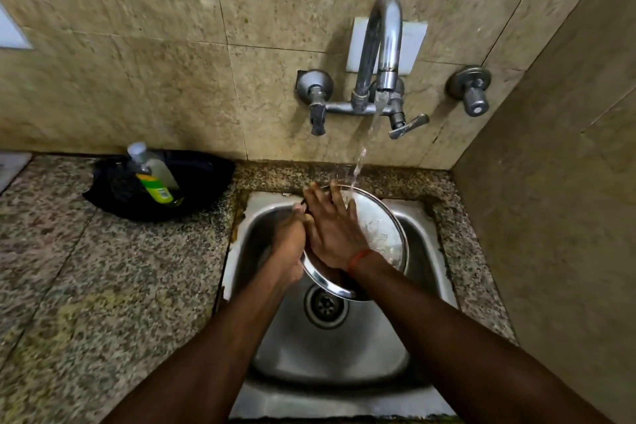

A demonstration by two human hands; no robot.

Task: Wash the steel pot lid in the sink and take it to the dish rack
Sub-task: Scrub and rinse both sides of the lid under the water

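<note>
A round steel pot lid [382, 234] is held tilted over the steel sink [423, 237], its inner face toward me. Water from the tap [385, 45] falls onto its upper edge. My left hand [289, 248] grips the lid's left rim. My right hand [332, 227] lies flat on the lid's inner face with fingers spread; a red thread circles that wrist. The lid's lower rim hangs just above the drain [325, 306].
A black tray [199, 179] on the granite counter to the left of the sink holds a tilted bottle of dish liquid [151, 175]. Tap handles [318, 113] stick out from the tiled wall. A wall closes the right side. No dish rack is in view.
</note>
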